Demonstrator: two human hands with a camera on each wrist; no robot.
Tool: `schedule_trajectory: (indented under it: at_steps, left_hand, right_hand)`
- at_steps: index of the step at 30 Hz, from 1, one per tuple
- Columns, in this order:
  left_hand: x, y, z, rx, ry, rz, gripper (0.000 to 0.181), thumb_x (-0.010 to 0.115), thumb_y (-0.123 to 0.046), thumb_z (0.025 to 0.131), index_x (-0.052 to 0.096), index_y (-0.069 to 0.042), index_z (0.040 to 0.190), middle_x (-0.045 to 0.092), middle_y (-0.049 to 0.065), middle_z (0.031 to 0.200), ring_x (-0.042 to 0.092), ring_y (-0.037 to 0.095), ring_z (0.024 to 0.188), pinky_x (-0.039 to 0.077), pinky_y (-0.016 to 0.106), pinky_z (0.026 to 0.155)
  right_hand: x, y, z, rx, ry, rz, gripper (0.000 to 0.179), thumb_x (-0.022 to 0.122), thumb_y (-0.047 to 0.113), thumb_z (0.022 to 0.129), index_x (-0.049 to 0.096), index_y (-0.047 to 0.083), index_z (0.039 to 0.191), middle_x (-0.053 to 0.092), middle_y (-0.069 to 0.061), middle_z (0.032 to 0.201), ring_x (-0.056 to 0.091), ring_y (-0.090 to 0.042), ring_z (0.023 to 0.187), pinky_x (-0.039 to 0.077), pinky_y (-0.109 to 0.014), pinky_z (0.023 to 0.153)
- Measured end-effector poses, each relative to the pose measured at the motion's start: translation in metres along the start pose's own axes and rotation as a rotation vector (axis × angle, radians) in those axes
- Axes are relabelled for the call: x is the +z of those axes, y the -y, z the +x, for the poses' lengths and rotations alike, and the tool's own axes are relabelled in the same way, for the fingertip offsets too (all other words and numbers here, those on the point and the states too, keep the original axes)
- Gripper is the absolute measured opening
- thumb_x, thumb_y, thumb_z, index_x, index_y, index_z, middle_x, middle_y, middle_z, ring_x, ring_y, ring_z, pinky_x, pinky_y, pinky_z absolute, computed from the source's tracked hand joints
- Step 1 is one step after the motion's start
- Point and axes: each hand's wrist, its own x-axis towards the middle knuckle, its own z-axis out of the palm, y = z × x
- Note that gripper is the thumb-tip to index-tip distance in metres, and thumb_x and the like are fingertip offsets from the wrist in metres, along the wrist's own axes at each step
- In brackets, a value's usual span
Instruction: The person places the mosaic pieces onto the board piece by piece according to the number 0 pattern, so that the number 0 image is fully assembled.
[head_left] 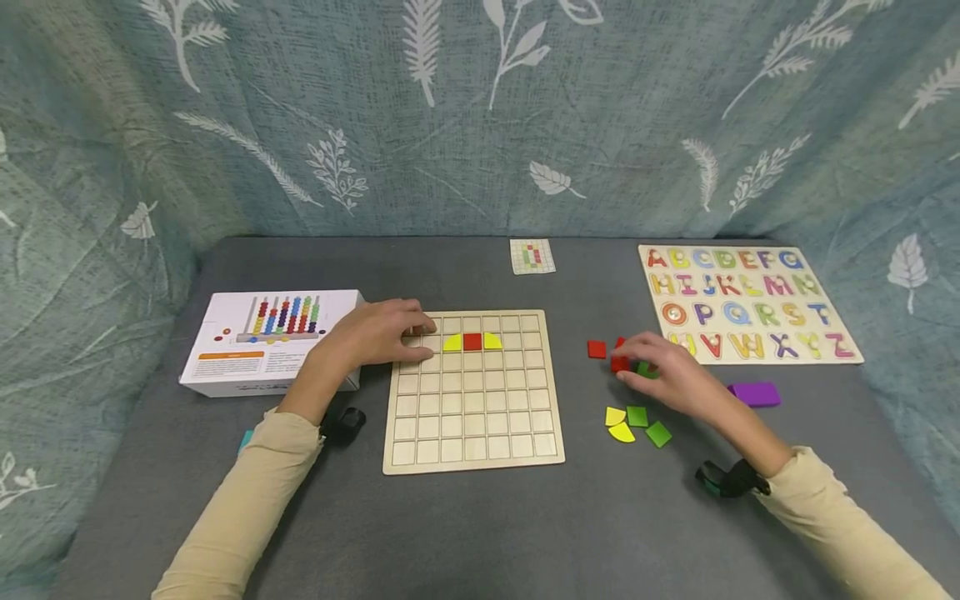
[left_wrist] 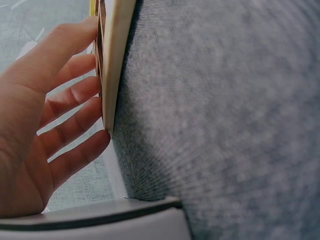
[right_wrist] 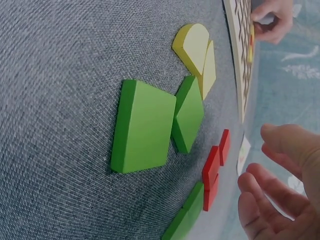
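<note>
The wooden grid board (head_left: 474, 425) lies in the middle of the table. In its second row a red square (head_left: 472, 342) sits between two yellow quarter-circles (head_left: 453, 343). My left hand (head_left: 379, 333) rests its fingertips on the board's upper left corner, fingers spread. Over loose red squares (head_left: 620, 365) to the right of the board, my right hand (head_left: 670, 375) hovers with nothing between thumb and fingers. A green piece (head_left: 647, 370) is partly hidden under that hand. Nearer me lie two green squares (right_wrist: 145, 127) and two yellow quarter-circles (right_wrist: 196, 44).
A white abacus box (head_left: 270, 333) stands left of the board, under the left forearm. At the back lies a small pattern card (head_left: 532, 257). An alphabet puzzle board (head_left: 750, 304) is at the back right, with a purple block (head_left: 755, 394) in front of it.
</note>
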Motion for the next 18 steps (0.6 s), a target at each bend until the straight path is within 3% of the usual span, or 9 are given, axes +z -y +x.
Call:
schedule_trajectory:
  at_steps: [9,14,18]
  left_hand:
    - [0.0,0.001,0.0,0.002,-0.003,0.002,0.034,0.07,-0.043,0.086,0.071,-0.024,0.113,0.06,-0.005,0.097,0.053,0.008,0.082,0.045,0.028,0.069]
    - [0.001,0.0,0.0,0.005,0.001,0.0,0.034,0.07,-0.043,0.086,0.07,-0.023,0.114,0.06,-0.005,0.097,0.054,0.008,0.083,0.045,0.028,0.07]
    - [0.001,0.001,0.0,0.005,-0.003,0.01,0.034,0.07,-0.043,0.086,0.07,-0.023,0.114,0.06,-0.005,0.096,0.054,0.008,0.083,0.045,0.028,0.069]
  right_hand:
    - [0.002,-0.005,0.005,-0.006,-0.023,-0.003,0.022,0.075,0.006,0.083,0.073,0.005,0.105,0.067,-0.011,0.105,0.065,-0.027,0.094,0.052,-0.041,0.076]
    - [0.001,-0.012,0.011,0.042,0.013,0.024,0.023,0.073,0.006,0.084,0.072,0.003,0.107,0.066,-0.013,0.106,0.063,-0.023,0.087,0.05,-0.034,0.07]
    - [-0.001,-0.021,0.017,0.04,0.031,0.001,0.02,0.072,0.005,0.085,0.073,0.002,0.105,0.066,-0.014,0.104,0.063,-0.027,0.09,0.051,-0.038,0.073]
